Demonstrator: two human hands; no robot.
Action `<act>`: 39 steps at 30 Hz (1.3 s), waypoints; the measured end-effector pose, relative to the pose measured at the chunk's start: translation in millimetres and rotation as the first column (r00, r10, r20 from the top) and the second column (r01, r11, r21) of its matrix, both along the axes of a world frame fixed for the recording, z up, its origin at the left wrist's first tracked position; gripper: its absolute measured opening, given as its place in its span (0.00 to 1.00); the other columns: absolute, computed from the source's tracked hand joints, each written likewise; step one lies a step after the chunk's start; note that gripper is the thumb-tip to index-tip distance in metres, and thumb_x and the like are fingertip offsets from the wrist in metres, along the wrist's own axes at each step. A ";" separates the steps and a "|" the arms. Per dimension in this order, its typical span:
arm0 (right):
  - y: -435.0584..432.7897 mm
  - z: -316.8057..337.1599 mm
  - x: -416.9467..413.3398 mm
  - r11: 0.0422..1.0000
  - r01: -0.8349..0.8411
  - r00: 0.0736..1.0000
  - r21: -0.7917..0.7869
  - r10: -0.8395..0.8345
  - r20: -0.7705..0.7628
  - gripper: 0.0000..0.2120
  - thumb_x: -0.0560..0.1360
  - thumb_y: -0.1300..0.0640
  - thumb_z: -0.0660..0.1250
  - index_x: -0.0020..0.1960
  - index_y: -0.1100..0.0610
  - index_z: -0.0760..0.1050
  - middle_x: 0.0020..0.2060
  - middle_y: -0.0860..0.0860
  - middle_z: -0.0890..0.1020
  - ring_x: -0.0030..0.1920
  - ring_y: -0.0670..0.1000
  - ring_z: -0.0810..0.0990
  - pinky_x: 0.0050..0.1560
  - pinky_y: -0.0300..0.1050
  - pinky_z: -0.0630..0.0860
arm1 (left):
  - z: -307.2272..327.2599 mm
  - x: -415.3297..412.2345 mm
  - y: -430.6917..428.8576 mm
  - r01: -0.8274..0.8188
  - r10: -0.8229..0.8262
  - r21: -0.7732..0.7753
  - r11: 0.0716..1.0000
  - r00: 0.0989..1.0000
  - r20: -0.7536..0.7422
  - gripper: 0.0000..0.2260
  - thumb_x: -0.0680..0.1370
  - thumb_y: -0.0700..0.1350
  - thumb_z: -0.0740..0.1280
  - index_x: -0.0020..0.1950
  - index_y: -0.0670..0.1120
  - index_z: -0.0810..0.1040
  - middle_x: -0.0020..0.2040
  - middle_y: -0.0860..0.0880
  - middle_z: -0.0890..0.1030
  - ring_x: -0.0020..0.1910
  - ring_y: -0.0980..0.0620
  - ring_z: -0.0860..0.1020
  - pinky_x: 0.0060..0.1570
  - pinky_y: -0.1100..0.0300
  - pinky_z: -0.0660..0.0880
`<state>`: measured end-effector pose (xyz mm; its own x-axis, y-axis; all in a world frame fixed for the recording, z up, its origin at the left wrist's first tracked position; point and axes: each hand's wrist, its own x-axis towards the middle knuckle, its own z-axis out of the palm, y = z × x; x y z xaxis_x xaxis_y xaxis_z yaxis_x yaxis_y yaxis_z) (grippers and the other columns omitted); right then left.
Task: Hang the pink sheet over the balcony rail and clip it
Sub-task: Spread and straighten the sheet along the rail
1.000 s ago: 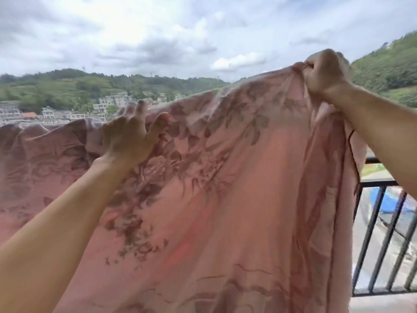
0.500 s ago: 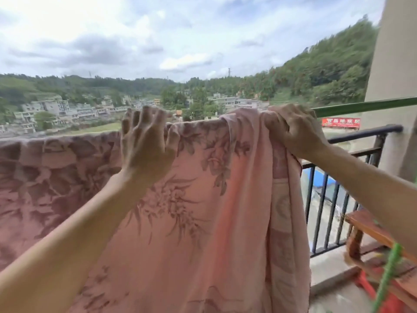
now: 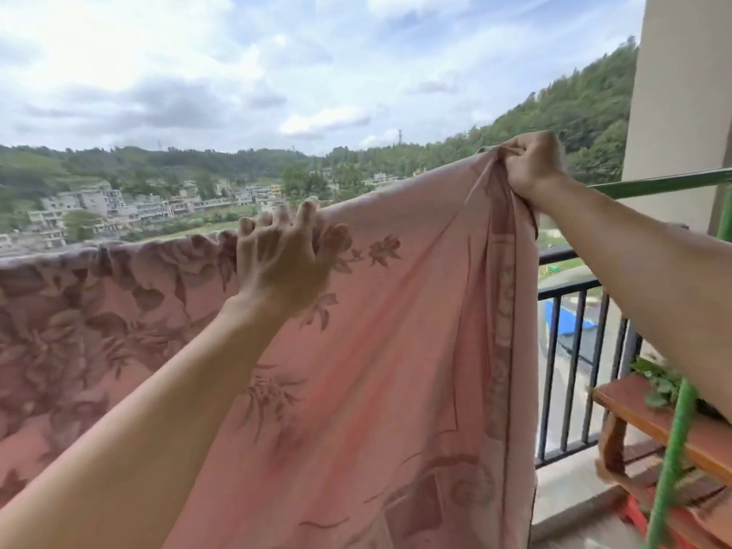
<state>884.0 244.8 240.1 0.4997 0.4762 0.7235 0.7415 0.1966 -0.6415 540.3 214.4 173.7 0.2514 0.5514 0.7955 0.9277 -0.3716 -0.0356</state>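
The pink sheet with a darker flower print hangs in front of me and fills the lower left of the view. Its left part lies draped along a line at about rail height. My left hand grips the sheet's top edge near the middle. Higher and to the right, my right hand is closed on the bunched right corner and holds it up. The black balcony rail shows only to the right of the sheet. No clip is in view.
A green pole runs from my right hand to a beige pillar. A green vertical pole, a wooden stand with a leafy plant, and the balcony floor edge lie at the lower right. Hills and buildings lie beyond.
My right hand has lifted the sheet's right corner higher than half a second ago. My left hand's fingers have closed tighter on the top edge. The view has shifted slightly.
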 end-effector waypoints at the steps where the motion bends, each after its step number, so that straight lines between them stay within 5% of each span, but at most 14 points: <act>1: 9.3 9.3 13.9 1.000 -0.016 1.000 -0.007 0.016 -0.017 0.12 0.75 0.58 0.65 0.48 0.66 0.81 0.45 0.57 0.84 0.44 0.51 0.79 0.40 0.46 0.75 | 0.0 2.5 2.3 -0.027 0.027 0.014 1.000 1.000 0.006 0.27 0.78 0.66 0.48 0.60 0.47 0.72 0.52 0.41 0.78 0.50 0.43 0.75 0.55 0.48 0.65; 6: 48.4 35.8 73.2 1.000 0.005 1.000 0.008 -0.005 -0.004 0.18 0.66 0.54 0.59 0.42 0.69 0.76 0.35 0.50 0.71 0.42 0.46 0.70 0.35 0.45 0.68 | -1.4 21.7 1.7 -0.140 0.134 0.081 0.987 0.988 0.074 0.32 0.77 0.68 0.44 0.44 0.45 0.76 0.43 0.41 0.79 0.40 0.45 0.74 0.50 0.49 0.68; 11: 33.1 19.4 59.1 0.905 -0.139 0.944 -0.403 0.244 0.222 0.11 0.73 0.53 0.72 0.52 0.58 0.79 0.44 0.51 0.78 0.47 0.50 0.77 0.52 0.45 0.75 | 4.7 56.1 -12.9 -0.152 0.146 0.011 0.988 0.962 0.231 0.24 0.79 0.62 0.50 0.56 0.45 0.75 0.56 0.40 0.77 0.53 0.43 0.74 0.58 0.46 0.65; 14: 11.6 20.1 48.9 0.967 -0.144 0.916 -0.211 0.211 0.342 0.13 0.74 0.50 0.70 0.54 0.57 0.81 0.47 0.51 0.82 0.45 0.49 0.79 0.44 0.40 0.72 | 12.5 109.6 -28.6 0.005 -0.017 0.067 0.998 0.983 0.181 0.18 0.80 0.56 0.57 0.65 0.48 0.73 0.63 0.44 0.74 0.59 0.47 0.71 0.59 0.51 0.63; 17: -22.4 3.0 43.3 0.971 -0.240 0.860 -0.011 0.218 0.462 0.16 0.76 0.44 0.66 0.54 0.55 0.81 0.47 0.51 0.85 0.41 0.48 0.81 0.40 0.41 0.75 | 15.9 159.7 -30.6 0.166 -0.169 0.050 0.985 0.983 0.067 0.18 0.79 0.58 0.58 0.61 0.49 0.76 0.59 0.48 0.76 0.52 0.50 0.72 0.51 0.53 0.65; 20: -50.3 -47.1 61.2 0.943 -0.332 0.783 -0.017 0.285 0.553 0.22 0.76 0.41 0.64 0.61 0.55 0.77 0.54 0.51 0.83 0.47 0.46 0.79 0.47 0.43 0.75 | 13.6 182.1 -18.1 0.199 -0.200 0.012 0.980 0.980 0.021 0.15 0.79 0.58 0.61 0.54 0.49 0.77 0.49 0.49 0.79 0.44 0.48 0.76 0.43 0.55 0.64; 23: -52.9 -84.1 98.8 0.970 -0.214 0.728 0.113 0.081 0.681 0.20 0.78 0.45 0.63 0.64 0.56 0.76 0.56 0.52 0.82 0.52 0.54 0.78 0.56 0.45 0.68 | 8.8 190.9 -11.1 0.238 -0.244 0.114 0.965 0.969 0.043 0.13 0.78 0.56 0.64 0.54 0.50 0.80 0.44 0.51 0.81 0.39 0.48 0.78 0.39 0.56 0.69; 26: -45.3 -64.5 129.5 0.945 -0.302 0.798 0.124 0.179 0.576 0.14 0.77 0.48 0.64 0.58 0.53 0.81 0.46 0.50 0.85 0.43 0.52 0.82 0.44 0.45 0.77 | 13.7 201.6 -9.6 0.291 -0.304 0.121 0.949 0.945 0.116 0.12 0.79 0.54 0.64 0.47 0.47 0.82 0.35 0.53 0.78 0.32 0.49 0.76 0.36 0.56 0.74; 29: -30.2 -28.2 157.7 0.952 -0.300 0.871 0.064 0.246 0.426 0.13 0.75 0.46 0.66 0.54 0.52 0.83 0.42 0.48 0.86 0.40 0.51 0.83 0.38 0.47 0.80 | 23.1 208.4 -3.3 0.221 -0.234 0.091 0.971 0.954 0.189 0.13 0.79 0.53 0.63 0.42 0.47 0.80 0.31 0.51 0.75 0.33 0.46 0.76 0.34 0.58 0.67; 34: 6.5 26.1 205.9 0.971 -0.234 0.952 -0.048 0.239 0.192 0.09 0.77 0.53 0.67 0.44 0.58 0.82 0.37 0.48 0.78 0.41 0.46 0.75 0.36 0.35 0.69 | 32.4 214.1 2.9 0.139 -0.133 -0.008 0.990 0.961 0.242 0.16 0.80 0.57 0.58 0.48 0.47 0.79 0.39 0.48 0.80 0.39 0.45 0.76 0.38 0.56 0.66; 36: 13.0 24.5 214.6 0.945 -0.244 0.954 -0.219 0.274 0.118 0.09 0.77 0.56 0.67 0.46 0.61 0.82 0.40 0.51 0.78 0.43 0.49 0.76 0.38 0.37 0.71 | 31.6 218.4 1.7 0.089 -0.085 -0.013 0.996 0.979 0.184 0.18 0.80 0.59 0.56 0.48 0.48 0.78 0.39 0.48 0.79 0.39 0.45 0.75 0.40 0.55 0.65; 39: 5.3 14.6 217.6 0.822 -0.111 0.942 -0.558 0.265 0.204 0.08 0.76 0.57 0.68 0.48 0.60 0.83 0.41 0.53 0.82 0.47 0.53 0.79 0.48 0.45 0.75 | 21.4 226.8 -2.7 0.040 -0.043 0.033 0.999 0.994 0.101 0.21 0.80 0.61 0.52 0.42 0.48 0.76 0.32 0.50 0.75 0.36 0.46 0.73 0.41 0.55 0.64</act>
<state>1101.7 250.0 254.7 0.1899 0.8884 0.4180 0.8794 0.0353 -0.4747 767.2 211.7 195.1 0.1906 0.5169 0.8346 0.9110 -0.4098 0.0457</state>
